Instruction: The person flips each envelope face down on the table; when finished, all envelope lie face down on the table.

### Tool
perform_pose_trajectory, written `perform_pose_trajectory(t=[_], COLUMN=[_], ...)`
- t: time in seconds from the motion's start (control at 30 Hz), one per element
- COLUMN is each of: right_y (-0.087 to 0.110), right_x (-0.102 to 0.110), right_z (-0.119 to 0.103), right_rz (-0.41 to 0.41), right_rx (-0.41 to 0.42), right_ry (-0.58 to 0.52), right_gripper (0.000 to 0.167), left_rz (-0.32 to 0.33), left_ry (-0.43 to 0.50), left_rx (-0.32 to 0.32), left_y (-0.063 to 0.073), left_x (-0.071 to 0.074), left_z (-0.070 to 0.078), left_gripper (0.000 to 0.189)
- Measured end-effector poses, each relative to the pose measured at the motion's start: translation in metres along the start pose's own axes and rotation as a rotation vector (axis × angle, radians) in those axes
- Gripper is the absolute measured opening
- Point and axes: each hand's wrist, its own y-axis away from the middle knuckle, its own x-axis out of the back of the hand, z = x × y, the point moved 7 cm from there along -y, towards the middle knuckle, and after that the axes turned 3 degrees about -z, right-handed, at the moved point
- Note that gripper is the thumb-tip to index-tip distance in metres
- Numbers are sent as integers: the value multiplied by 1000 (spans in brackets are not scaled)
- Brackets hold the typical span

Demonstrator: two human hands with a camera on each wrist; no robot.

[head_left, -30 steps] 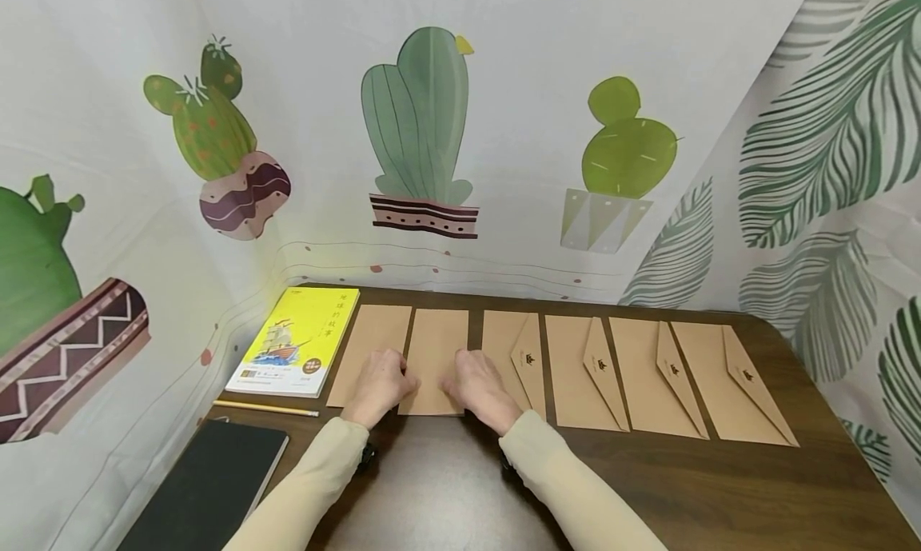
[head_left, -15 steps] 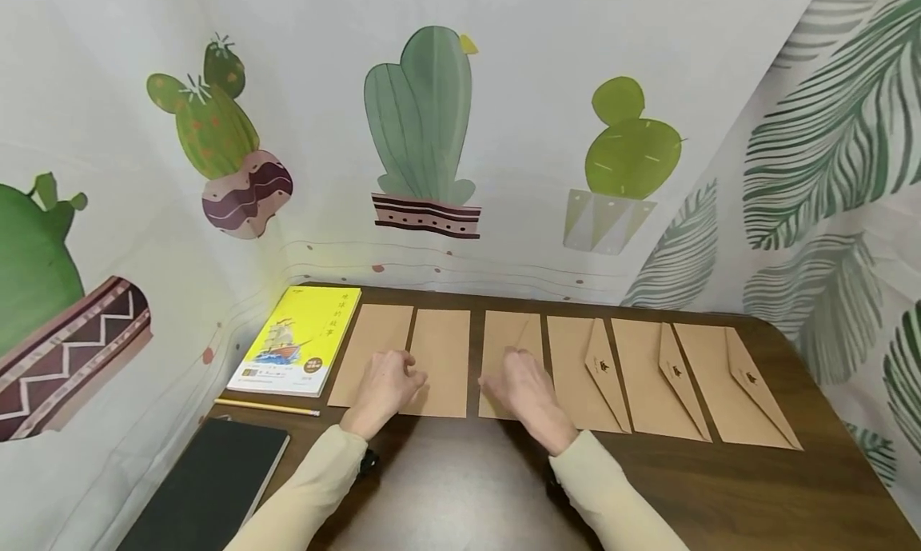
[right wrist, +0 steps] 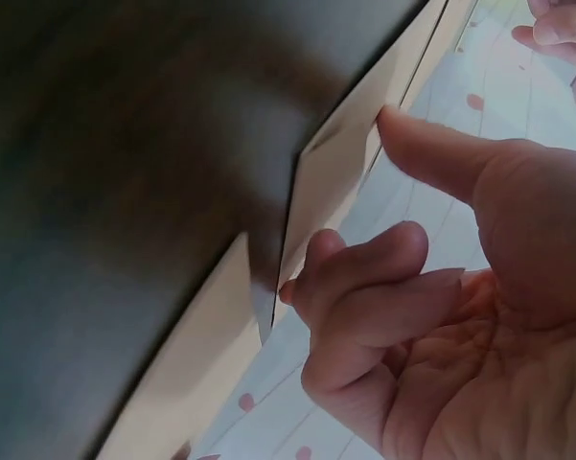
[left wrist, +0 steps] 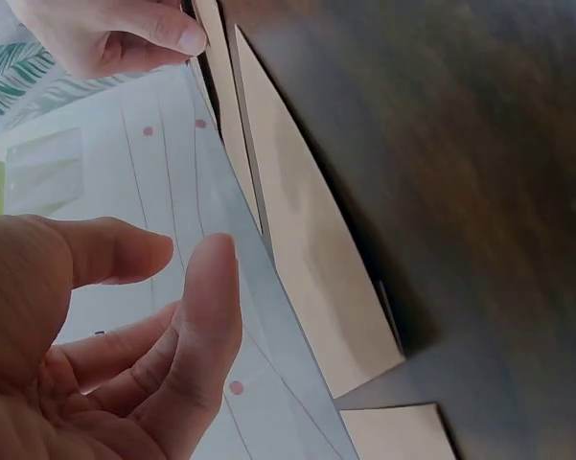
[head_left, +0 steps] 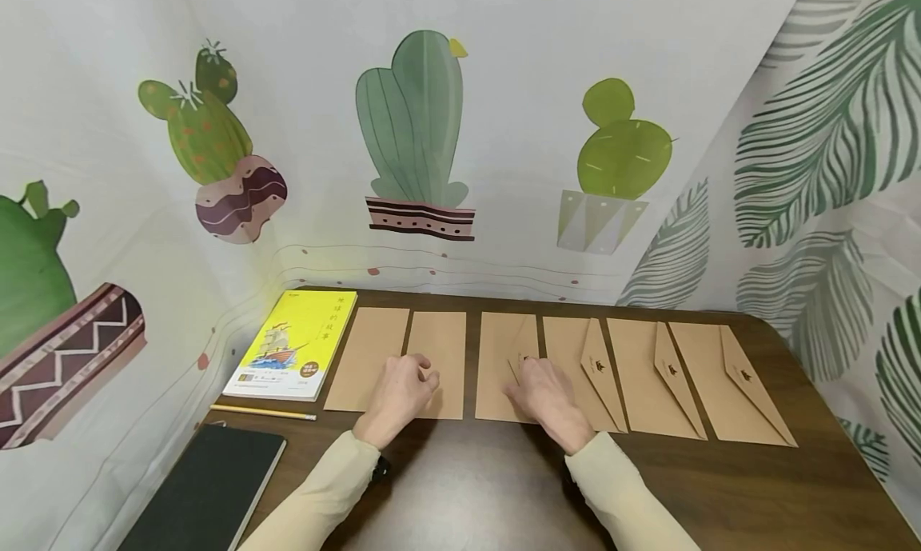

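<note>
Brown paper envelopes lie in a row on the table. My left hand (head_left: 398, 393) hovers over the inner edges of the two leftmost ones, the first envelope (head_left: 368, 347) and the second envelope (head_left: 440, 335). Its thumb and fingers are loosely bent with a gap between them, holding nothing. My right hand (head_left: 552, 395) is at the third envelope (head_left: 500, 335), partly covering its pointed flap with a crown print. In the right wrist view the thumb (right wrist: 431, 149) reaches straight to the paper and the other fingers are bent, one tip at the envelope's edge.
Further right lie the fourth envelope (head_left: 564, 339) and two more, their crown-printed flaps slightly raised. At left are a yellow book (head_left: 295, 335), a pencil (head_left: 262, 412) and a black notebook (head_left: 205, 479). A cactus-print cloth (head_left: 518, 135) hangs behind the table (head_left: 446, 487).
My right hand has gone from the second envelope to the third, whose flap stood up and now lies lower, partly under the hand. My left hand has shifted slightly right.
</note>
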Motion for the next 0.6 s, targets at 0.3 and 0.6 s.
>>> perform_pose_trajectory(t=[0.3,0.6], right_y=[17,34], right_x=[23,45], right_z=[-11,-24], right_rz=[35,9], right_rx=[20,-10], right_ry=[-36,-26], right_gripper=[49,47], left_rz=[15,28], left_ry=[-10,-28], left_rx=[-45,-80], left_y=[2,2], left_x=[-2,-3], left_z=[7,12], left_gripper=[23,23])
